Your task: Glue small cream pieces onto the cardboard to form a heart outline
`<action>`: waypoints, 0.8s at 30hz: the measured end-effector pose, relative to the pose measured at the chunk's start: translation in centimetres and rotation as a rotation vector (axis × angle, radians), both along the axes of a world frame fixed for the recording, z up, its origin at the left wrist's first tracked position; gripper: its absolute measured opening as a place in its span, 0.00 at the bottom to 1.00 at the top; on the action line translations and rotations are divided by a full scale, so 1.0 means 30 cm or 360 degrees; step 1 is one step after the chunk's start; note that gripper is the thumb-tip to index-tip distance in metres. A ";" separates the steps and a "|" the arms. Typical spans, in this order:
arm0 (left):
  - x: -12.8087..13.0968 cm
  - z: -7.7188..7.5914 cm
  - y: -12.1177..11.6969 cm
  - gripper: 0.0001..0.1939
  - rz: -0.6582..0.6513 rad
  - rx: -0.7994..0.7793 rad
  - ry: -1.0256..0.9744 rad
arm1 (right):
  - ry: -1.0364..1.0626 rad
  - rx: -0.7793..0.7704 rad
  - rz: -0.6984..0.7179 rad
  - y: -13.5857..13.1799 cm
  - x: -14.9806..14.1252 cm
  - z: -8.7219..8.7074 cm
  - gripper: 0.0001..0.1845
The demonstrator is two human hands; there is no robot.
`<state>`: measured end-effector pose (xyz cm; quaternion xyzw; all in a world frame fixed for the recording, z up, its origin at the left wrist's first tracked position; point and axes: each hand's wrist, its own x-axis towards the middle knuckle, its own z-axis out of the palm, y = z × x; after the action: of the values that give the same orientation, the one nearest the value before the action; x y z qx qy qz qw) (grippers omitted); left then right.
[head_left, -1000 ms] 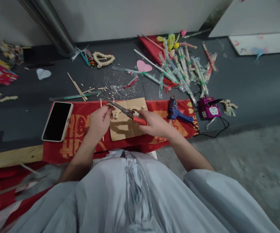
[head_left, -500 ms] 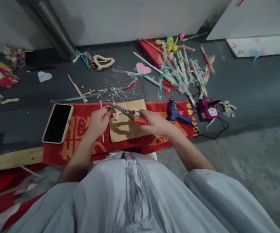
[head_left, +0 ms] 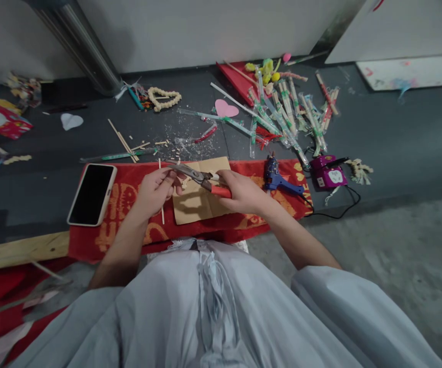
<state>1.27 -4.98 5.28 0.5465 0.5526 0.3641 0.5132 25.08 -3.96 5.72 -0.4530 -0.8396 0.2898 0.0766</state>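
Observation:
My right hand (head_left: 243, 192) is wrapped round the handles of red-handled pruning shears (head_left: 194, 174). Their metal blades point left, and the tips reach the fingers of my left hand (head_left: 155, 191). Those left fingers are pinched together; what they hold is too small and covered to make out. Under both hands lies a brown paper sheet (head_left: 198, 209) with a middle crease, and a small pale beaded-looking piece shows partly behind the left fingertips. A thin wooden stick (head_left: 162, 215) lies upright in view beside the left hand, on the red cloth (head_left: 129, 235).
A phone (head_left: 92, 195) lies on the cloth's left end, a blue glue gun (head_left: 282, 181) on its right. Behind are cut stick bits, a pink paper heart (head_left: 226, 108), a beaded heart frame (head_left: 163, 99) and several wrapped chopsticks (head_left: 287, 105). A purple box (head_left: 328, 172) stands right.
My left hand has shifted slightly, with its fingers curling a little more by the blade tips. The shears have moved very slightly left; everything else stays put.

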 end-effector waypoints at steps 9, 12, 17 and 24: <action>0.000 -0.022 0.020 0.25 -0.0013 0.0007 -0.0045 | -0.0093 -0.0055 -0.0011 0.007 0.004 0.005 0.12; -0.007 -0.022 0.035 0.26 -0.0063 0.0022 -0.0043 | -0.0089 -0.0105 0.0017 0.021 0.012 0.005 0.13; -0.021 -0.026 0.055 0.26 -0.0194 0.0004 -0.0107 | -0.0078 -0.0180 0.0061 0.038 0.019 0.023 0.13; -0.017 -0.028 0.051 0.19 -0.0100 -0.0099 -0.0304 | 0.0088 -0.0003 0.0077 0.038 0.021 -0.002 0.16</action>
<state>0.77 -3.45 4.43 0.5103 0.4947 0.3810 0.5913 25.71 -2.81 5.65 -0.4243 -0.8477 0.3048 0.0924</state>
